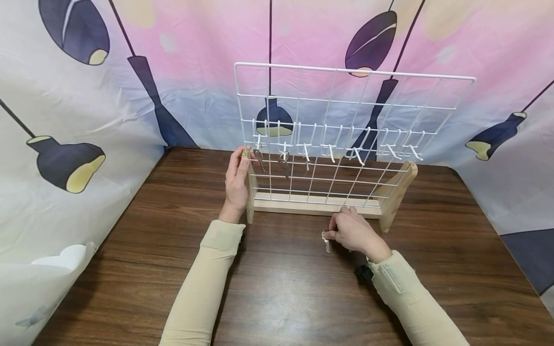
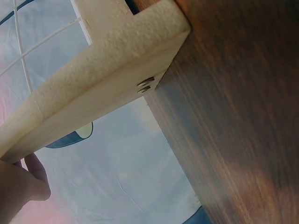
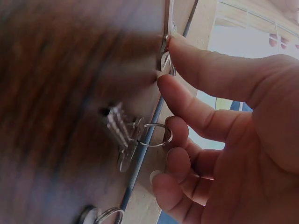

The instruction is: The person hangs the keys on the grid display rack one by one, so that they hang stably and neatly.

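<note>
Head view: the right hand (image 1: 352, 231) pinches a small silver metal key (image 1: 326, 242) at its left, blade pointing toward the person, nearer than the white wire grid (image 1: 355, 71); the left hand (image 1: 237, 181), farther off, grips a pale wooden upright (image 1: 250, 206); left wrist: fingers bend against it; right wrist: thumb and forefinger nearly meet.

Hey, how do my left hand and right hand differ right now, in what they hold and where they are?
The left hand grips the left wooden support of the wire rack, while the right hand pinches a key. The left hand is near the support's top; the right hand is lower, by the bottom board. Both are bare, below pale sleeves.
</note>
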Available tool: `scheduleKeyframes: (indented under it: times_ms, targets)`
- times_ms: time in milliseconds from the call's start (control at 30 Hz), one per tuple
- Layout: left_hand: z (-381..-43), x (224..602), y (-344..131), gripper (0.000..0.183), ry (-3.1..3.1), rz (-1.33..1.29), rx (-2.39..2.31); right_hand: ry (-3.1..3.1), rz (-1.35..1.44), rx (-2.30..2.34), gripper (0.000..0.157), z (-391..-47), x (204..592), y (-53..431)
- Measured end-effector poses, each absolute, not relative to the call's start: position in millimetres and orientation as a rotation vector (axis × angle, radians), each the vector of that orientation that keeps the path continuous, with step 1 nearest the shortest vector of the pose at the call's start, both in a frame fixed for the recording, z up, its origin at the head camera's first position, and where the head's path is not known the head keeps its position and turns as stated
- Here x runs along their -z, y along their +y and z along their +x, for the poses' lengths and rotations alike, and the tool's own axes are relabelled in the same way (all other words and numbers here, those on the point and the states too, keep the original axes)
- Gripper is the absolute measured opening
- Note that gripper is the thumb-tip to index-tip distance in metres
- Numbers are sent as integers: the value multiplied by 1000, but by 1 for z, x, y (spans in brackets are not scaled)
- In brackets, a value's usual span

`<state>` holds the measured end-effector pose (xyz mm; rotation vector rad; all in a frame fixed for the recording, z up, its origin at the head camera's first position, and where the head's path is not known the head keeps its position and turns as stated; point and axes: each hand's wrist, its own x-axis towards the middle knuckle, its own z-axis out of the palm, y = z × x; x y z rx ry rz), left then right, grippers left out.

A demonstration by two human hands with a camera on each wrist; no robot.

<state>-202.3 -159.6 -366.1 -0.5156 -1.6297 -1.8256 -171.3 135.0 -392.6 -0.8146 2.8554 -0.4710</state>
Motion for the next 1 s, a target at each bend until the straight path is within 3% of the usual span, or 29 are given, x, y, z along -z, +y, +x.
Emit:
scheduleKeyframes:
  times_ms: [1000]
  targets:
    - [-202, 366, -159, 37, -1625, -493, 1831, 2775, -860, 643, 18, -175, 394, 134]
